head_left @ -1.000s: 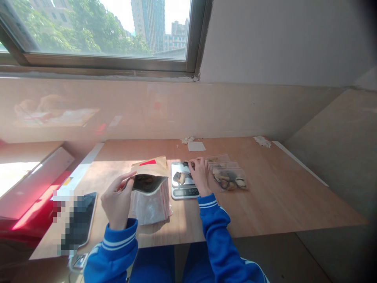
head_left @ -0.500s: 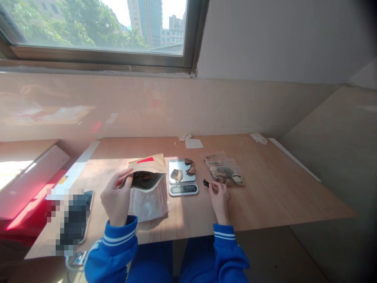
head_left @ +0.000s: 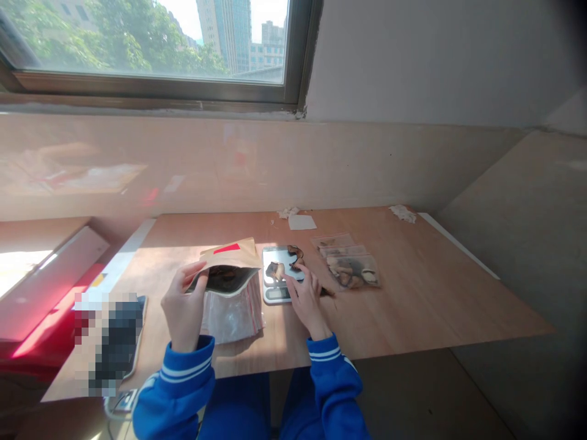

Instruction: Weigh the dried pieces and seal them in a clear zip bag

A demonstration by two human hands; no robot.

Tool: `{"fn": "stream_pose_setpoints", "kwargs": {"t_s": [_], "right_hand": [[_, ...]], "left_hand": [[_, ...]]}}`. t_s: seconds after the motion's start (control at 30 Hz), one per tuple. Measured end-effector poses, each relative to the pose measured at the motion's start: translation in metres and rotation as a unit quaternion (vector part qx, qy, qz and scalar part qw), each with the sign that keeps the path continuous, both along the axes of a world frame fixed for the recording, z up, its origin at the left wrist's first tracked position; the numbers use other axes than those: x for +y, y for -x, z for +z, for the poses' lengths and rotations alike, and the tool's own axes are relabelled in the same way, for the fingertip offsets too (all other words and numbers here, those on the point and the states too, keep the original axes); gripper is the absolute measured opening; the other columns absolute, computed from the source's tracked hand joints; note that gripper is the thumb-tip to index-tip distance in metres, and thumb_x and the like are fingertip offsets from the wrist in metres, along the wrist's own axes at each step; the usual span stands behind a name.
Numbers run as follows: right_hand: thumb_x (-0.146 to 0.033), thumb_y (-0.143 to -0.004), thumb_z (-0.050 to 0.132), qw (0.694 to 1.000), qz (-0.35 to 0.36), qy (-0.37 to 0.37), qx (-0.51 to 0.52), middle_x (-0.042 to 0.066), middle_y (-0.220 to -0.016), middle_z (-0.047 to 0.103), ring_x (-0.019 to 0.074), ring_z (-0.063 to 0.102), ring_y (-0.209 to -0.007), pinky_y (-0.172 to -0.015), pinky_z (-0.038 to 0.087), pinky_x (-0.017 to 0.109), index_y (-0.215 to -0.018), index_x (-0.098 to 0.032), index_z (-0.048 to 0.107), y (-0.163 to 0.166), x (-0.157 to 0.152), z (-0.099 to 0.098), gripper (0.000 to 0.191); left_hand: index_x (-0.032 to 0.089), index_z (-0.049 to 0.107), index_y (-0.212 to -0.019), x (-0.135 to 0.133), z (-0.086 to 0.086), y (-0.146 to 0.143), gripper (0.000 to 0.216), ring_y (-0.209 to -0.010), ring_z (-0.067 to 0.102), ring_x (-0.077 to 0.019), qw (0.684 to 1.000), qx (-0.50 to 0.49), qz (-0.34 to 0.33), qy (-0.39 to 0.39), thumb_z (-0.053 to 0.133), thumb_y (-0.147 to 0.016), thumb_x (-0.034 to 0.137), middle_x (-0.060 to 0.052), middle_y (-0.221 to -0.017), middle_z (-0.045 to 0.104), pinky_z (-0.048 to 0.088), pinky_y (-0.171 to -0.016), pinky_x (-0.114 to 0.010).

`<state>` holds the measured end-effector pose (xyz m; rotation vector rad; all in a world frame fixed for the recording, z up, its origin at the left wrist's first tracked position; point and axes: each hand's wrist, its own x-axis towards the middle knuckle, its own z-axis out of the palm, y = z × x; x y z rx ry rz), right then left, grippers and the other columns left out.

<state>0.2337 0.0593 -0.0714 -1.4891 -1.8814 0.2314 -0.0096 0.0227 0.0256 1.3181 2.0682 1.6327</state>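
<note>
My left hand (head_left: 186,305) grips the edge of a brown paper pouch (head_left: 250,250), holding its mouth open; dark contents show inside. To the right of the pouch, a small digital kitchen scale (head_left: 285,253) carries a pale brown dried piece (head_left: 275,271) and darker curled dried pieces (head_left: 295,252). Over the scale's right front part is my right hand (head_left: 308,302), thumb and forefinger apart beside the darker pieces. It covers part of the display. A dark shape (head_left: 327,292) shows on the table by its knuckles; whether piece or shadow is unclear.
Clear zip bags (head_left: 229,318) lie stacked under the pouch. Filled zip bags (head_left: 353,269) with dried pieces lie right of the scale. A phone (head_left: 137,336) is at the left edge. White paper (head_left: 302,222) and crumpled tissue (head_left: 402,213) lie along the back.
My right hand has moved left from beside the filled bags to the scale. The dark piece formerly between its fingers no longer shows there. The left hand keeps its grip on the pouch.
</note>
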Motion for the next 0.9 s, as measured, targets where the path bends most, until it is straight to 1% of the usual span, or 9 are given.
{"fn": "stream_pose_setpoints", "kwargs": {"t_s": [0.17,0.27,0.4,0.5,0.57,0.63,0.7,0.8,0.9], "right_hand": [[-0.038,-0.098,0.037,0.999,-0.046,0.006,0.008,0.011,-0.129,0.049,0.0301,0.044,-0.114,-0.094,0.037,0.05,-0.107,-0.029,0.07,0.002,0.02,-0.006,0.036],[-0.035,-0.098,0.036,0.998,-0.054,0.001,0.025,0.01,-0.128,0.049,0.0288,0.044,-0.114,-0.097,0.035,0.052,-0.112,-0.029,0.068,-0.001,0.022,0.003,0.035],[-0.031,-0.098,0.037,0.989,0.012,-0.039,0.144,0.01,-0.114,0.054,0.0249,0.05,-0.111,-0.1,0.038,0.046,-0.111,-0.026,0.067,0.011,-0.005,0.043,0.033],[-0.027,-0.099,0.033,0.955,0.132,-0.018,0.264,0.008,-0.111,0.056,0.0199,0.053,-0.111,-0.097,0.045,0.037,-0.112,-0.026,0.065,0.034,-0.035,0.083,0.035],[-0.025,-0.099,0.034,0.936,0.258,0.029,0.237,0.006,-0.119,0.058,0.0178,0.054,-0.115,-0.101,0.045,0.035,-0.12,-0.027,0.061,0.053,-0.047,0.102,0.034],[-0.022,-0.099,0.034,0.938,0.295,0.045,0.174,0.008,-0.127,0.056,0.0186,0.051,-0.121,-0.104,0.044,0.036,-0.126,-0.022,0.057,0.072,-0.049,0.11,0.036],[-0.018,-0.097,0.033,0.955,0.281,0.045,0.085,0.014,-0.123,0.059,0.0228,0.052,-0.119,-0.102,0.045,0.041,-0.122,-0.014,0.059,0.089,-0.042,0.107,0.036],[-0.011,-0.09,0.042,0.967,0.242,0.072,-0.039,0.016,-0.093,0.068,0.0275,0.063,-0.094,-0.084,0.052,0.043,-0.098,-0.011,0.068,0.111,-0.022,0.09,0.027],[-0.005,-0.08,0.053,0.971,0.206,0.105,-0.054,0.013,-0.08,0.069,0.0251,0.064,-0.078,-0.075,0.053,0.039,-0.084,-0.013,0.068,0.133,0.004,0.078,0.018]], "left_hand": [[0.021,0.07,-0.097,0.0,-0.001,0.002,0.026,-0.09,0.068,-0.0211,1.0,-0.005,-0.004,-0.002,0.06,-0.076,0.033,-0.005,-0.098,0.073,0.051,-0.087,-0.035],[0.02,0.07,-0.097,0.001,-0.002,0.002,0.026,-0.09,0.068,-0.021,1.0,-0.01,-0.009,-0.005,0.06,-0.076,0.033,-0.005,-0.097,0.073,0.051,-0.087,-0.034],[0.021,0.07,-0.096,0.002,-0.004,0.001,0.025,-0.088,0.069,-0.0205,1.0,-0.014,-0.01,-0.006,0.061,-0.076,0.032,-0.004,-0.094,0.073,0.052,-0.084,-0.032],[0.022,0.071,-0.095,0.002,-0.004,0.0,0.025,-0.084,0.069,-0.0197,1.0,-0.014,-0.009,0.003,0.062,-0.074,0.031,-0.003,-0.09,0.073,0.053,-0.081,-0.031],[0.023,0.071,-0.093,0.001,-0.003,0.0,0.024,-0.079,0.07,-0.0191,1.0,-0.015,-0.008,0.013,0.063,-0.072,0.032,-0.001,-0.086,0.074,0.053,-0.077,-0.03],[0.024,0.072,-0.092,-0.001,-0.003,0.0,0.023,-0.077,0.07,-0.0189,1.0,-0.009,-0.007,0.022,0.065,-0.072,0.033,0.0,-0.083,0.074,0.054,-0.075,-0.029],[0.024,0.072,-0.09,-0.003,-0.003,-0.001,0.022,-0.077,0.071,-0.0189,1.0,0.0,-0.013,0.025,0.066,-0.071,0.035,0.001,-0.082,0.074,0.054,-0.074,-0.028],[0.025,0.072,-0.088,-0.008,-0.005,-0.003,0.02,-0.077,0.071,-0.0189,0.999,0.011,-0.025,0.022,0.066,-0.072,0.035,0.002,-0.081,0.074,0.054,-0.072,-0.026],[0.026,0.072,-0.087,-0.011,-0.007,-0.004,0.017,-0.079,0.072,-0.0189,0.999,0.023,-0.02,0.025,0.065,-0.073,0.032,0.004,-0.082,0.074,0.054,-0.072,-0.025]]}}
